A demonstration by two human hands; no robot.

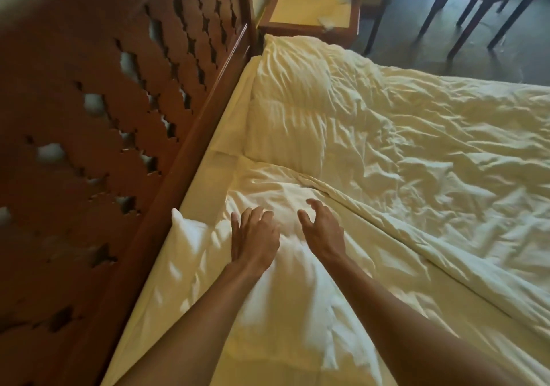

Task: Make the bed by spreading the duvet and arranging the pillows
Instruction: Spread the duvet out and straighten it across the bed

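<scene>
Currently both hands are over the near pillow (268, 311), which lies directly beneath them, just beside the headboard (119, 118) at 9 o'clock. Left hand (254, 237): fingers spread, palm down, gripping nothing. Right hand (323, 231): fingers loosely curved and parted, gripping nothing. The pillow's long axis runs 6 to 12 o'clock, parallel to the headboard. Neither hand is nearer. The duvet (431, 162) edge borders the pillow at 3 o'clock. Far pillows (285, 129) lie at 12 o'clock, so room for shifting appears limited
</scene>
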